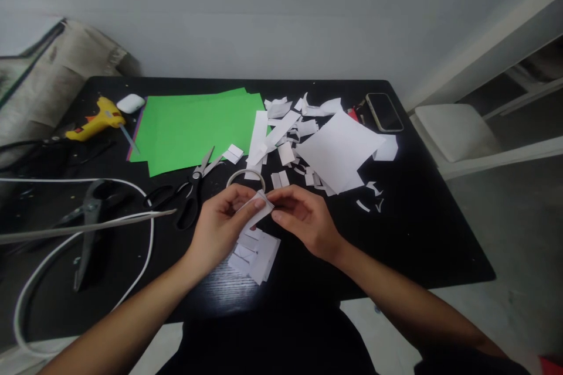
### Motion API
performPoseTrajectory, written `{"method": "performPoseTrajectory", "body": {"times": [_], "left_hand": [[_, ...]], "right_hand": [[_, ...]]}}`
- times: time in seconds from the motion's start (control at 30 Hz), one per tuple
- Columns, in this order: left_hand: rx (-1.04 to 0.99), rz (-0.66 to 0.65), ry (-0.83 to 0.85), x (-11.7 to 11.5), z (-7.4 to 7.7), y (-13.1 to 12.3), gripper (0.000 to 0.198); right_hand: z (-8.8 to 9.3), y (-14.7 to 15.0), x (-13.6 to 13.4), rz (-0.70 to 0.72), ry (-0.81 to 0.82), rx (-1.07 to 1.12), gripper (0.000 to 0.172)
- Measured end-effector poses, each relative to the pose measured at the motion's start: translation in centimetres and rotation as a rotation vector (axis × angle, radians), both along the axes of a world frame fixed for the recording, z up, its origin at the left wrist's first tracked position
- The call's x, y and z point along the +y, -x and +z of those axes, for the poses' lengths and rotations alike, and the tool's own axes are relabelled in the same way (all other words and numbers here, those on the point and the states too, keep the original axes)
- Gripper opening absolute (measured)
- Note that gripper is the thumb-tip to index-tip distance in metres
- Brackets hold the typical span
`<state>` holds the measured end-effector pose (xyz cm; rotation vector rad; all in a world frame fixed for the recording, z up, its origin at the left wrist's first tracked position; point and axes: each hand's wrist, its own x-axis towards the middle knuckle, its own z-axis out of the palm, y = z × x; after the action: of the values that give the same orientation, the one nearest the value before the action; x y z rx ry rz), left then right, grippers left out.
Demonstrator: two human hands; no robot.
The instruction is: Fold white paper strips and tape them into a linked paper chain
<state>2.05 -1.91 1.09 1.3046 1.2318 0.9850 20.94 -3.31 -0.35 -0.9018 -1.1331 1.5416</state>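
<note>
My left hand (220, 225) pinches a small piece of white paper (254, 215), with the thumb lying on its face. At the paper's upper right edge are the fingertips of my right hand (310, 220), curled and touching it. A ring-shaped band (246, 172) stands just behind the fingers, partly hidden by them. Below the hands lies a small stack of cut white papers (259, 255) with dark lines on them. Scissors (193, 187) rest to the left with their blades apart.
Green sheets (197, 129) lie at the back left, beside a yellow glue gun (99, 120) and a white case (131, 103). White scraps (285, 129), a larger white sheet (341, 149) and a phone (384, 112) are behind and right. A white cable (152, 234) loops at left.
</note>
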Motion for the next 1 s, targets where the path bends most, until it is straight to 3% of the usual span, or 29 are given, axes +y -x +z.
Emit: {"method": "performPoseTrajectory", "body": {"times": [0.17,0.47,0.6,0.8,1.0], "left_hand": [[-0.062,0.008,0.013,-0.08,-0.09,0.04,0.02],[0.062,0.0,-0.119,0.06,-0.16,0.18,0.014],[0.161,0.035,-0.227,-0.06,-0.19,0.1,0.009],[0.267,0.058,-0.495,-0.03,-0.7,0.28,0.006],[0.27,-0.032,-0.577,0.01,-0.67,0.59,0.009]], "right_hand": [[-0.05,0.42,-0.19,-0.054,0.013,-0.015,0.023],[0.04,0.41,-0.12,-0.091,0.059,-0.024,0.026],[-0.03,0.31,0.12,-0.081,0.079,-0.005,0.029],[-0.19,0.12,0.55,-0.01,0.098,0.012,0.047],[-0.2,0.37,0.38,-0.014,0.085,0.009,0.031]]}}
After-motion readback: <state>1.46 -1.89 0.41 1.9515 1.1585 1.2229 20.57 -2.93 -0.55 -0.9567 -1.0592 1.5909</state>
